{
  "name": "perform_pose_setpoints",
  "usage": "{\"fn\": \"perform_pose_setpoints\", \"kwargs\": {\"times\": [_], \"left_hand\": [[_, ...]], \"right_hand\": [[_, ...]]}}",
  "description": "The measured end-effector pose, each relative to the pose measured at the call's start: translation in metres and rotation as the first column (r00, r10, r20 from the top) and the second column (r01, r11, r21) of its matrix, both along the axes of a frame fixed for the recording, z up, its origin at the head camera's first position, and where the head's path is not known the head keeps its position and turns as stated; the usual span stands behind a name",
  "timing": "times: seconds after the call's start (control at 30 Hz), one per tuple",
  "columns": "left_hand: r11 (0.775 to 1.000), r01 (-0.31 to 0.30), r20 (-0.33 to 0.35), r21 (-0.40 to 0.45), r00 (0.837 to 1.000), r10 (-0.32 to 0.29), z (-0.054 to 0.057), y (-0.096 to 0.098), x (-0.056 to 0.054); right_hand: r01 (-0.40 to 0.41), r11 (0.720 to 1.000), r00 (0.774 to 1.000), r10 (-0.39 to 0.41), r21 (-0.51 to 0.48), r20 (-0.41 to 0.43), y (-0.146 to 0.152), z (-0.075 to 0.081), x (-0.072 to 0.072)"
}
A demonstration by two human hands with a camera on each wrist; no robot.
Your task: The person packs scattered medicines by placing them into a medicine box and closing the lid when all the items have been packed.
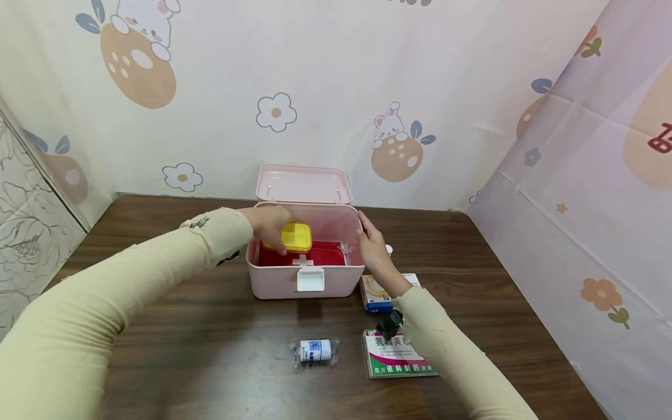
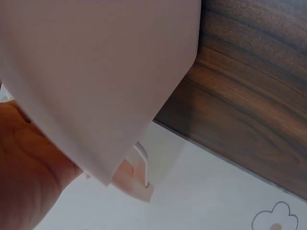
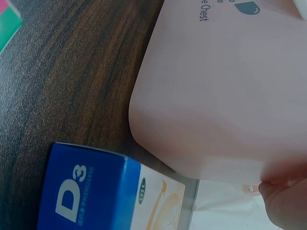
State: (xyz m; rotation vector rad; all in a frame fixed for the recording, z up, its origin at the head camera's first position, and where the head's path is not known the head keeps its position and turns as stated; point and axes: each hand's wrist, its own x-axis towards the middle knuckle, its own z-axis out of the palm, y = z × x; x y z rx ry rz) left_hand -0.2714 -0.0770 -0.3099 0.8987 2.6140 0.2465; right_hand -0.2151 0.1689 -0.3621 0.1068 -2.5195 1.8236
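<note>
A pink medicine box (image 1: 279, 284) stands on the table with its lid (image 1: 306, 184) tilted back. My left hand (image 1: 270, 224) reaches over the box's left rim and holds a yellow pill case (image 1: 297, 236) with divided compartments. Under the case, inside the box, lies a red pouch (image 1: 328, 254) with a white cross and a zip. My right hand (image 1: 377, 252) grips the right rim of the box, fingers along the wall and thumb at the edge. In the left wrist view the box wall (image 2: 105, 72) hides the left fingertips and the case.
Beside the box's front right corner is a blue and white D3 carton (image 3: 91, 191). Nearer the front lie a green and white medicine box (image 1: 391, 354) and a small wrapped white roll (image 1: 315, 351). A white cap (image 1: 389, 249) peeks out behind the right hand. A patterned curtain (image 1: 220, 116) backs the table.
</note>
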Motion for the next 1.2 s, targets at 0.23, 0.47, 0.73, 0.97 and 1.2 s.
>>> {"fn": "perform_pose_setpoints", "kwargs": {"times": [0.23, 0.47, 0.73, 0.97, 1.2], "left_hand": [[0.999, -0.002, -0.012, -0.033, 1.0, 0.001, -0.005, 0.001, -0.001], [0.998, -0.004, 0.001, -0.07, 1.0, 0.004, -0.01, 0.002, -0.001], [0.995, -0.019, 0.014, -0.102, 1.0, 0.021, -0.015, 0.003, 0.003], [0.982, -0.065, 0.066, -0.179, 0.995, 0.078, -0.016, 0.007, 0.005], [0.959, -0.03, 0.013, -0.28, 0.999, 0.035, -0.019, 0.009, 0.004]], "right_hand": [[0.0, 1.0, 1.0, 0.0, -0.002, 0.008, 0.0, 0.0, 0.0], [0.01, 1.0, 1.0, -0.01, 0.017, 0.0, 0.0, 0.002, 0.001], [0.005, 1.0, 1.0, -0.005, 0.016, -0.001, 0.001, 0.001, 0.002], [0.006, 1.0, 1.0, -0.006, -0.005, -0.007, 0.001, 0.002, 0.002], [0.007, 1.0, 1.0, -0.007, -0.003, -0.001, 0.0, 0.002, 0.002]]}}
